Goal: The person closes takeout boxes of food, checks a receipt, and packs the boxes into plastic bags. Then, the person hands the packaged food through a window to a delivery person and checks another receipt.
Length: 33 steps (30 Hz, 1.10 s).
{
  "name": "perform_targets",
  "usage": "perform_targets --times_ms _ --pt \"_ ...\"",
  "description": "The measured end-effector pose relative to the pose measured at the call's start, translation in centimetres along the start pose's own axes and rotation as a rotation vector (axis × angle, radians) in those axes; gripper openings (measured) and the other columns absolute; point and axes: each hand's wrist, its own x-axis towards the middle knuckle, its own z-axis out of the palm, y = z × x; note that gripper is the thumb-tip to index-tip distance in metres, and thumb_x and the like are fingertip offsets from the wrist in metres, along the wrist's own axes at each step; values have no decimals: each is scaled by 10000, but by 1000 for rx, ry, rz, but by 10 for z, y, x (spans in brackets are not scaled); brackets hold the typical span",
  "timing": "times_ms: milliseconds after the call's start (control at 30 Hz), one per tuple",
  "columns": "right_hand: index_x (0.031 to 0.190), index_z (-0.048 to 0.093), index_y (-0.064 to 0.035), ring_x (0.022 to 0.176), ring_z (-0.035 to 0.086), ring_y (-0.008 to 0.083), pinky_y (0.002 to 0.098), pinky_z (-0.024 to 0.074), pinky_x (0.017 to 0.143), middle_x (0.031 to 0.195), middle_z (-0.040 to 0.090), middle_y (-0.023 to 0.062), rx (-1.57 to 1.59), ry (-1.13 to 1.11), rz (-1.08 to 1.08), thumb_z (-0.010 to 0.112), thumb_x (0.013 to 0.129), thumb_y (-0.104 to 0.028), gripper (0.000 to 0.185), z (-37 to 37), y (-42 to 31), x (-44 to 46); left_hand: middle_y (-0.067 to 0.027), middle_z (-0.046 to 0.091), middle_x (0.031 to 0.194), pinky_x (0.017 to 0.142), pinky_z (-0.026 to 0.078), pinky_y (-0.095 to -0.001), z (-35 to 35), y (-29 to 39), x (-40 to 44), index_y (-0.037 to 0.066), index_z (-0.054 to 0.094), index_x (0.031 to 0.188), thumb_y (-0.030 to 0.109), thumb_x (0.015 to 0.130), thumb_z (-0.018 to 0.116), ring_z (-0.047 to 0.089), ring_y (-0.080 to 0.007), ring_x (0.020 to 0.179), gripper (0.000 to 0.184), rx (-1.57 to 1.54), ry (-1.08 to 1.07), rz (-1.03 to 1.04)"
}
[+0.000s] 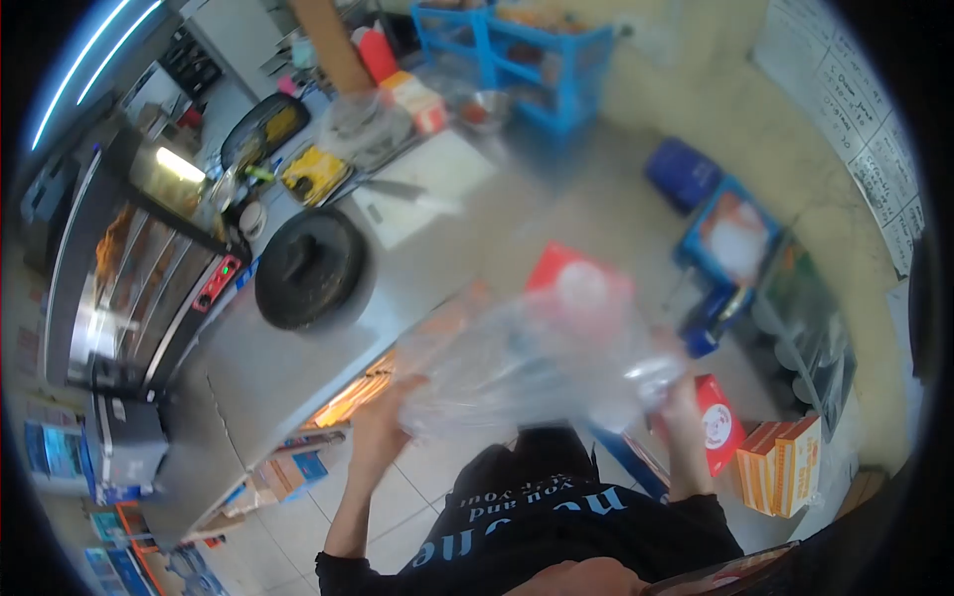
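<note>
A clear plastic bag point(497, 368) is stretched between my two hands in front of my body, above the edge of the metal counter. My left hand point(393, 409) is closed on the bag's left end. At the opposite end, my right hand point(678, 385) grips the bunched plastic, its fingers partly blurred. Behind the bag, and partly seen through it, lies a red box with a white round mark point(581, 283). Another red box point(717, 425) stands just right of my right hand. Whether the bag has anything inside I cannot tell.
On the metal counter point(229, 368) are a black round lid point(310, 266), a white cutting board point(427, 189) with a knife point(397, 189), and blue baskets point(556, 70). A heated display cabinet point(139, 288) stands left. Orange-and-white boxes point(780, 465) are at right.
</note>
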Motion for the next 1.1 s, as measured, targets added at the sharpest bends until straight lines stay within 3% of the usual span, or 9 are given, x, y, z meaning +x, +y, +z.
perform_targets --times_ms 133,200,300,433,533,600,700,800,1100 --pt "1048 596 -31 597 592 167 271 461 546 763 634 70 -1262 -774 -593 702 744 -279 406 15 -59 16 -80 638 804 621 463 -277 -5 -37 111 52 560 895 194 833 594 605 -185 681 159 -247 590 32" --pt "972 628 -17 577 579 159 272 462 549 700 634 49 -1318 -1161 233 721 731 -299 381 14 -91 24 -67 639 778 615 456 -269 -8 -43 146 53 572 852 239 844 583 596 -180 674 187 -333 668 41" --pt "924 638 -8 587 570 123 265 451 540 651 615 42 -1031 -924 -215 670 799 -284 305 7 -171 21 -6 597 770 586 430 -244 20 -70 196 79 561 814 288 860 558 545 -134 698 214 -1771 -342 -168" --pt "1094 550 10 687 600 202 309 461 588 823 626 135 -679 200 -392 657 800 -222 389 -19 -161 81 -38 520 1004 682 473 -282 145 -112 344 86 414 1222 134 836 579 517 -140 797 422 -1603 -540 -590" --pt "1191 478 -8 954 544 346 427 437 831 1037 575 177 -1468 703 -903 656 747 -195 513 33 -126 126 -68 561 1059 749 497 -296 192 -48 435 66 455 1169 104 903 472 562 -167 923 269 -1672 -275 -498" --pt "1256 467 -83 1202 397 356 461 330 992 1317 402 184 -1615 -181 -598 719 656 -374 713 83 -75 109 -60 590 990 702 496 -316 223 -49 456 97 532 1111 113 901 483 570 -162 872 216 -1534 -307 -394" --pt "1409 207 -366 1246 281 466 643 265 941 1452 168 212 -2167 -340 -543 773 525 -484 1056 82 6 147 -90 621 903 669 483 -329 247 -59 495 119 601 992 105 890 493 580 -178 831 150 -991 -425 -35" --pt "1399 142 -436 1230 292 448 631 284 921 1418 226 218 -2253 -239 -398 779 513 -482 1091 102 10 173 -144 628 839 673 475 -367 249 -60 510 115 624 933 160 879 516 589 -254 827 129 -325 -86 247" --pt "1389 289 -224 1154 344 397 537 296 924 1260 357 223 -1258 43 -531 797 503 -343 1028 120 -86 152 -294 435 1184 757 476 -479 184 -71 411 113 339 1312 261 674 733 551 -437 938 765 -121 -424 245"
